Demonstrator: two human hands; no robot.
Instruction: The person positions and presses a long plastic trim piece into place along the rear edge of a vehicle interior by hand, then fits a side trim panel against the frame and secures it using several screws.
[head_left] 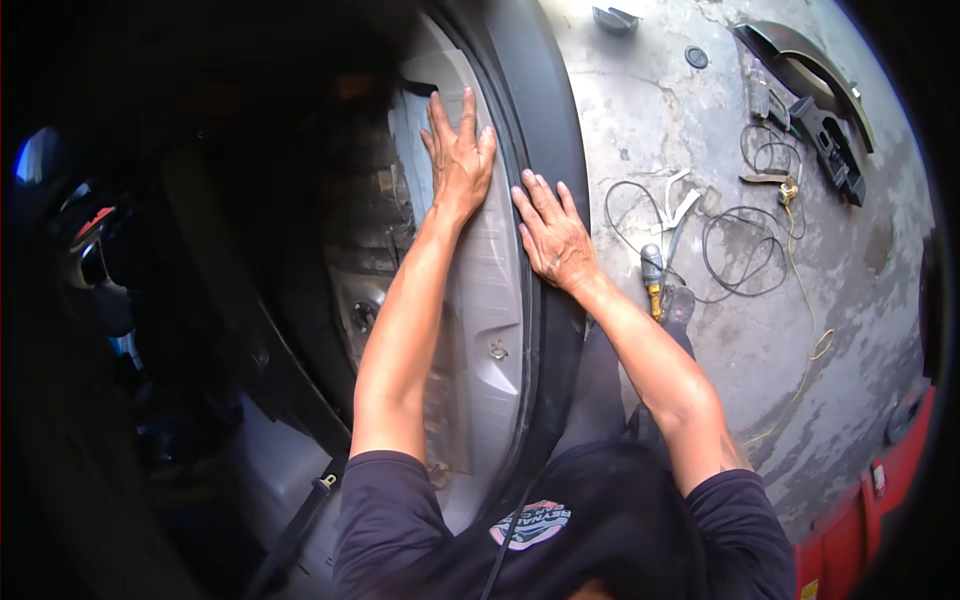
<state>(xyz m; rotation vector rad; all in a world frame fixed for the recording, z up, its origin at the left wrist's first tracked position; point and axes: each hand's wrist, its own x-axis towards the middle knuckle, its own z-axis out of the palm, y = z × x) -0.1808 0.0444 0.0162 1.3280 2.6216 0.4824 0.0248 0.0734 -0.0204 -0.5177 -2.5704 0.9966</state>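
Note:
My left hand (461, 165) lies with fingers spread on the grey metal door sill (480, 270) of a car. Just right of it, my right hand (557, 232) rests flat, fingers apart, on the black rubber seal and dark outer trim (550, 110) along the sill's edge. Neither hand grips anything. Inboard of the sill, the bare car floor (365, 215) shows metal and patches of residue, much of it in shadow. A small metal fitting (498, 349) sits on the sill nearer to me.
On the concrete floor at right are a yellow-handled tool (653, 280), a black cable (745, 252), a thin yellow cord (800, 280), a curved dark trim piece (815, 70) and a black plastic part (830, 150). A seat belt buckle (325, 483) lies lower left; a red object (850, 530) stands lower right.

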